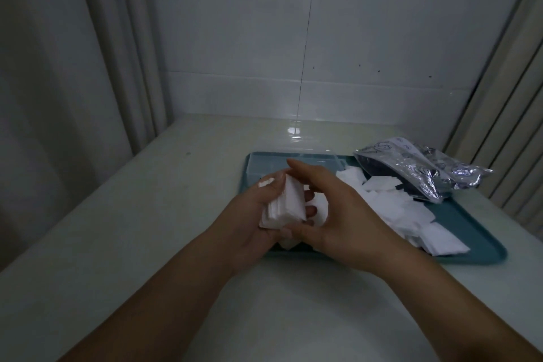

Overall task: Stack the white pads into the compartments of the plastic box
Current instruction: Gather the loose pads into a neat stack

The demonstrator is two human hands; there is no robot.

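My left hand (249,214) grips a thick stack of white pads (286,206) above the near left part of a teal tray (470,247). My right hand (332,214) lies against the stack's right side, its index finger stretched over the top and its thumb under the stack. A clear plastic box (264,164) stands at the tray's far left, partly hidden behind my hands; its compartments cannot be made out. Several loose white pads (411,214) lie heaped across the tray's right half.
A crumpled silver foil bag (417,167) lies on the tray's far right corner. The tray sits on a pale counter (147,214) against a white tiled wall, with curtains at the left and right.
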